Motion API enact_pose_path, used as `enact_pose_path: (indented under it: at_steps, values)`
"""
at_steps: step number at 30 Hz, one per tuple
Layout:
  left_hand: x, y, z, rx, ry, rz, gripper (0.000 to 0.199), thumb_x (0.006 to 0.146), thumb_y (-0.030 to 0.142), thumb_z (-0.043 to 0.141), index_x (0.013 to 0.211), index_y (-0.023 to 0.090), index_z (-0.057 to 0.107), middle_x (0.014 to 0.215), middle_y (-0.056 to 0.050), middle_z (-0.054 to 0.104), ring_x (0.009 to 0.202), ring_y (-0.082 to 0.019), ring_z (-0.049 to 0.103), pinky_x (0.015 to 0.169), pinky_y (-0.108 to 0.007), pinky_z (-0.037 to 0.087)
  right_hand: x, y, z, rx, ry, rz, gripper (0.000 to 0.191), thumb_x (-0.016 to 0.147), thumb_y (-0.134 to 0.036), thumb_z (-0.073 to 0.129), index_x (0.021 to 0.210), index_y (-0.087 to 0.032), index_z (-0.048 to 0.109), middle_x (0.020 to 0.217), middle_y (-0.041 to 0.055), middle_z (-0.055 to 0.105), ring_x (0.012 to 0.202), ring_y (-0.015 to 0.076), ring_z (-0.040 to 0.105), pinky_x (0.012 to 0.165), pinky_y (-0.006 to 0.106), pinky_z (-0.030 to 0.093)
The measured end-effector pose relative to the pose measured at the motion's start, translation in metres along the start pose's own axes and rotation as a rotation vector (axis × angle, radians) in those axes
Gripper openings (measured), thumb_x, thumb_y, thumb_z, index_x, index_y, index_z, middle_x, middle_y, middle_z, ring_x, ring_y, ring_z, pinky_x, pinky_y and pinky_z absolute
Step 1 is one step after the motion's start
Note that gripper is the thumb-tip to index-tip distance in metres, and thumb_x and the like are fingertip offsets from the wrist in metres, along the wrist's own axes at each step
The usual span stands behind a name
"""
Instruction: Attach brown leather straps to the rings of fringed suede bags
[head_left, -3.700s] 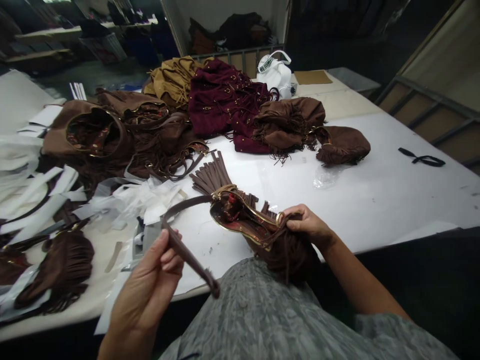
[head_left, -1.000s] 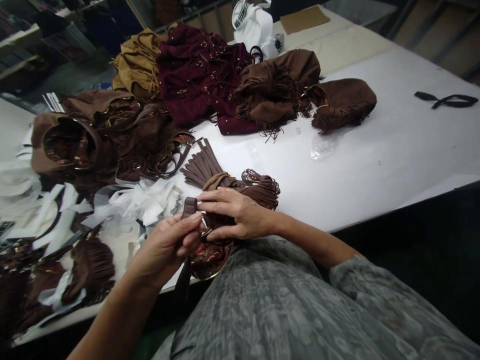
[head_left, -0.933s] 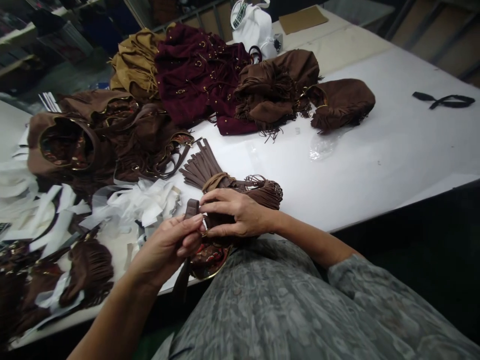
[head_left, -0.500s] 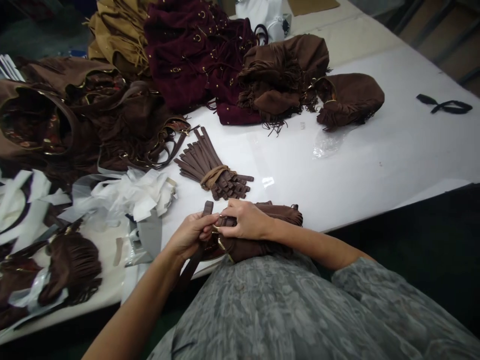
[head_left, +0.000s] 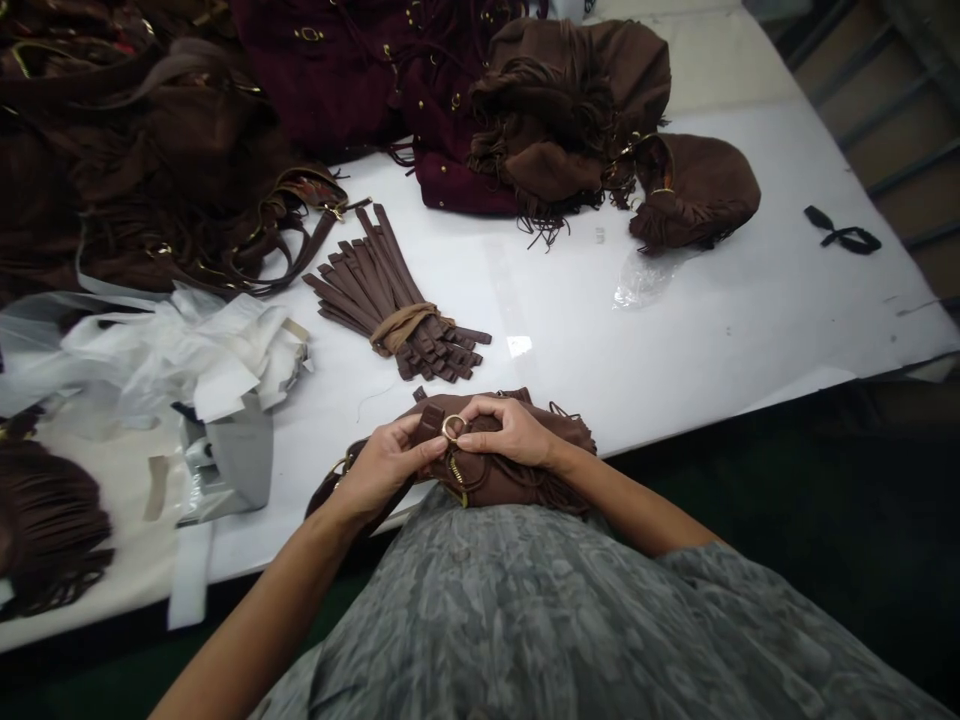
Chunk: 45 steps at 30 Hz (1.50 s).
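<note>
White bench (head_left: 637,350) fills mid-frame; dark floor (head_left: 810,500) lower right, barred framework (head_left: 896,175) upper right. Brown bag (head_left: 499,482) at near edge, lower centre. Left hand (head_left: 386,460): grip pinching strap end (head_left: 429,423); right hand (head_left: 514,432): grip closed on gold ring (head_left: 445,430).

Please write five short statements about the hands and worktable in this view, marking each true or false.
1. The right hand has its fingers on a gold ring. True.
2. The left hand lies flat on the table. False: it grips a brown strap.
3. A tan band is wrapped around the bundle of brown strips. True.
4. The black looped cord lies left of that bundle. False: it lies far to its right in the picture.
5. The brown bag at the hands has a gold zip. True.
</note>
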<state>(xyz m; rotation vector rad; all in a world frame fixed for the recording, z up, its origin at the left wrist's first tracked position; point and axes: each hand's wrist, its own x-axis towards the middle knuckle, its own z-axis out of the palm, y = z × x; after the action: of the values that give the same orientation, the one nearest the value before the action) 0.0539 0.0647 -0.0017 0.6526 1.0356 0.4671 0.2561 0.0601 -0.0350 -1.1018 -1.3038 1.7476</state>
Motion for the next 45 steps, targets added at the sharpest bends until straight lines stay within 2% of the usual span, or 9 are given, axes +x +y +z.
enact_pose_path:
  at_steps: [4,14,17,21,25,33,37,40,45]
  values:
    - [-0.004,-0.002,0.006,-0.034,0.037,0.015,0.035,0.070,0.027,0.081,0.100,0.015,0.068,0.085,-0.004,0.067,0.070,-0.014,0.061,0.065,-0.025,0.050,-0.007,-0.007,0.002,-0.006,0.026,-0.065,0.032,0.076,-0.033,0.075,0.100,-0.015,0.067,0.102,0.0053,0.069,0.097,0.0191,0.063,0.092,0.034,0.047]
    - [-0.008,-0.001,0.030,0.126,0.258,0.105,0.029,0.078,0.040,0.071,0.069,0.015,0.058,0.053,0.005,0.051,0.045,-0.008,0.044,0.047,-0.020,0.038,-0.018,-0.014,0.003,-0.204,0.035,-0.127,0.041,0.082,-0.031,0.070,0.119,-0.017,0.060,0.116,0.0070,0.065,0.110,0.0207,0.059,0.100,0.036,0.044]
    - [-0.009,0.004,0.040,0.367,0.389,0.165,0.029,0.079,0.044,0.066,0.074,0.016,0.061,0.054,0.004,0.053,0.047,-0.011,0.048,0.049,-0.023,0.041,-0.024,-0.017,0.005,-0.216,0.122,-0.177,0.047,0.084,-0.027,0.067,0.129,-0.019,0.053,0.117,0.0064,0.063,0.108,0.0193,0.059,0.101,0.036,0.044]
    - [-0.008,0.007,0.044,0.875,0.555,0.410,0.026,0.083,0.042,0.062,0.087,0.017,0.067,0.069,-0.001,0.065,0.062,-0.017,0.057,0.060,-0.026,0.043,-0.031,-0.019,0.013,-0.259,0.247,-0.259,0.057,0.085,-0.025,0.065,0.138,-0.019,0.044,0.109,0.0054,0.062,0.102,0.0178,0.059,0.103,0.036,0.042]
    - [-0.008,0.014,0.039,1.070,0.396,0.562,0.019,0.085,0.033,0.058,0.092,0.019,0.069,0.076,-0.003,0.069,0.065,-0.019,0.060,0.064,-0.027,0.043,-0.034,-0.019,0.015,-0.260,0.235,-0.320,0.055,0.087,-0.023,0.063,0.138,-0.021,0.044,0.112,0.0057,0.061,0.109,0.0188,0.057,0.108,0.037,0.039]
    - [-0.010,0.050,0.035,1.559,0.033,0.683,0.018,0.081,0.019,0.051,0.081,0.021,0.068,0.076,-0.007,0.069,0.068,-0.021,0.061,0.062,-0.027,0.040,-0.022,-0.032,-0.006,-0.153,-0.100,-0.264,0.063,0.087,-0.022,0.062,0.143,-0.021,0.034,0.108,0.0042,0.064,0.104,0.0186,0.059,0.098,0.035,0.045]
    - [-0.012,0.066,0.040,1.645,-0.117,0.642,0.016,0.078,0.018,0.054,0.081,0.020,0.070,0.069,-0.007,0.067,0.061,-0.021,0.058,0.056,-0.026,0.034,-0.011,-0.037,-0.015,-0.180,-0.288,-0.268,0.046,0.082,-0.025,0.068,0.125,-0.018,0.054,0.113,0.0051,0.062,0.110,0.0197,0.056,0.099,0.032,0.043]
    - [-0.010,0.077,0.041,1.506,-0.154,0.531,0.012,0.077,0.024,0.061,0.083,0.020,0.071,0.065,-0.005,0.065,0.057,-0.019,0.055,0.054,-0.025,0.035,-0.007,-0.034,-0.018,-0.104,-0.364,-0.241,0.028,0.084,-0.029,0.066,0.107,-0.014,0.062,0.102,0.0040,0.064,0.099,0.0186,0.058,0.092,0.030,0.046]
    - [-0.010,0.082,0.037,0.831,-0.117,0.265,0.024,0.073,0.037,0.074,0.085,0.016,0.072,0.076,-0.004,0.068,0.068,-0.019,0.061,0.060,-0.024,0.046,-0.019,-0.026,-0.015,0.109,-0.198,-0.202,0.031,0.085,-0.039,0.066,0.100,-0.012,0.063,0.100,0.0053,0.064,0.098,0.0175,0.060,0.093,0.032,0.045]
